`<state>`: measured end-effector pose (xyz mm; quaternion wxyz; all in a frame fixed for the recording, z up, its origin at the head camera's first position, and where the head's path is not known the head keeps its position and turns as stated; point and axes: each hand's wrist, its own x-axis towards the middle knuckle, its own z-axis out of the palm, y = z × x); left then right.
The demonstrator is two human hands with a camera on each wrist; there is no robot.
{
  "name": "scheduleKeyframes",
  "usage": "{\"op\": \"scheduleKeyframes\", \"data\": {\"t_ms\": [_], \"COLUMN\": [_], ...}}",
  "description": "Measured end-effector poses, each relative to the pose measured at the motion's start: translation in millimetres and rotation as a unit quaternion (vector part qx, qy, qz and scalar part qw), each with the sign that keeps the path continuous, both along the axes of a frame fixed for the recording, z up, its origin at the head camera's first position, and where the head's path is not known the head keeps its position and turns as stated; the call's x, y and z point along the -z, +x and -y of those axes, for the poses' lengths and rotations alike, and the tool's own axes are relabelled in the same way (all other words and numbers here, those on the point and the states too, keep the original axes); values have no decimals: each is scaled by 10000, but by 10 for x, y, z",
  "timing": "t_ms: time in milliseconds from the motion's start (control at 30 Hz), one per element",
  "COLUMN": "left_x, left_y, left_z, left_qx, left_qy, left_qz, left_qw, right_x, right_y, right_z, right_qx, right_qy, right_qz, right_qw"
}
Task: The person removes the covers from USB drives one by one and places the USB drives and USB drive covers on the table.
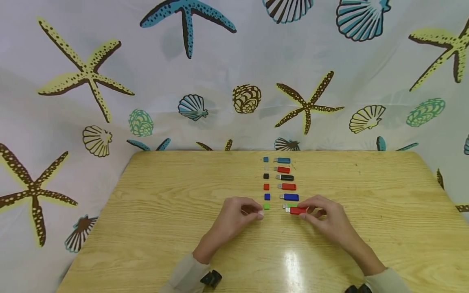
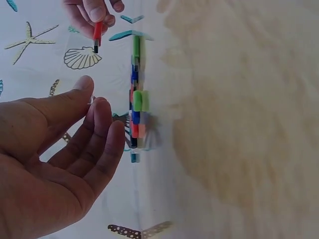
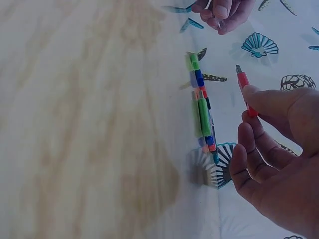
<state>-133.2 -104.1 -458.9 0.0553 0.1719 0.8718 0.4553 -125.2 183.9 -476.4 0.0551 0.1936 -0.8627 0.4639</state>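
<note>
My left hand (image 1: 232, 215) pinches a small clear cap (image 1: 261, 212) between thumb and fingertips. Between thumb and index finger, my right hand (image 1: 331, 215) holds a red USB flash drive (image 1: 296, 211), its metal plug pointing left toward the cap. In the head view this drive partly covers a green USB flash drive (image 1: 291, 206) on the table. A green cap (image 1: 266, 206) lies just beyond the left fingertips. The right wrist view shows the held red drive (image 3: 245, 92) tilted, plug end up.
Beyond the hands, several USB flash drives, including a dark blue one (image 1: 291, 197) and a black one (image 1: 286, 178), form a column on the wooden table (image 1: 165, 211). To their left runs a column of caps, among them a red cap (image 1: 266, 186). A patterned cloth (image 1: 220, 126) hangs behind.
</note>
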Motion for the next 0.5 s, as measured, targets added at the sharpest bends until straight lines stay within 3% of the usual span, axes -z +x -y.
{"op": "scheduleKeyframes", "data": {"t_ms": [500], "left_x": [147], "left_y": [-99], "left_z": [-93], "left_qx": [-80], "left_qy": [-251], "left_qz": [170], "left_qw": [9995], "right_x": [57], "right_y": [-29], "right_z": [39], "right_qx": [30], "right_qy": [51], "right_qz": [837], "right_qw": [9965]}}
